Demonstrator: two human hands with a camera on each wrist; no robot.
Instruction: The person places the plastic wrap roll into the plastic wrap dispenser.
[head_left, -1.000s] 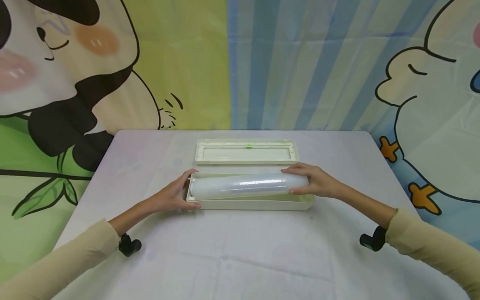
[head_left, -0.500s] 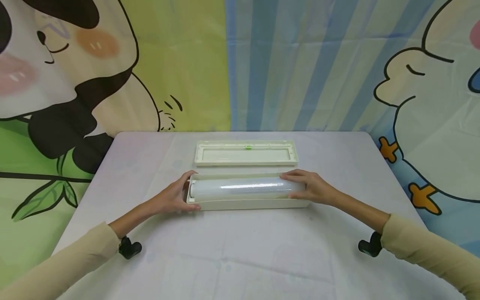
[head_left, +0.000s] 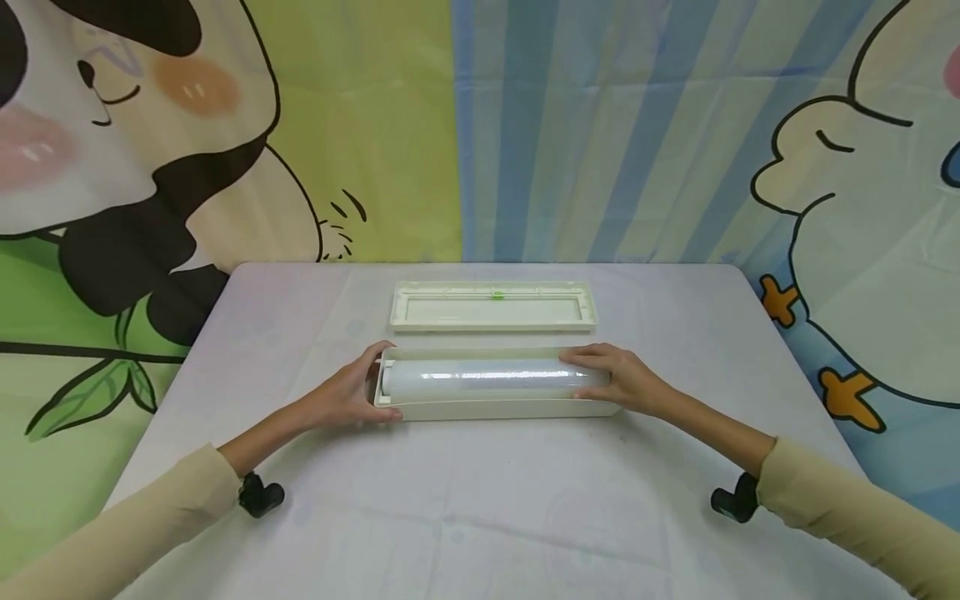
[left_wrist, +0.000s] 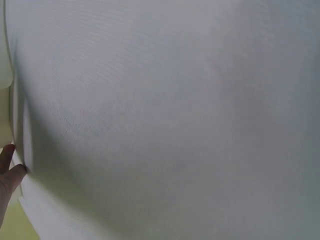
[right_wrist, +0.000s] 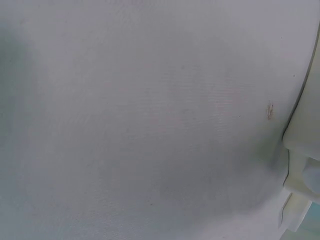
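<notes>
A long white dispenser box (head_left: 502, 409) stands lidless on the table. Inside it lies a shiny roll of cling film (head_left: 480, 381), level with the box's long sides. My left hand (head_left: 348, 387) grips the box's left end, thumb on the front wall and fingers at the back corner. At the roll's right end, my right hand (head_left: 626, 379) holds the film between thumb and fingers, covering that end. The left wrist view catches the left fingers (left_wrist: 15, 172) at the box's edge. In the right wrist view only the box's end (right_wrist: 305, 125) shows, without the hand.
Behind the box lies a white rectangular lid (head_left: 491, 325) with a small green slider (head_left: 497, 295). A white cloth covers the table (head_left: 465, 508), and a printed cartoon curtain (head_left: 600, 125) hangs behind its far edge.
The roll's right end has come down into the box together with my right hand, so the roll now lies level. My left hand has kept its place on the box.
</notes>
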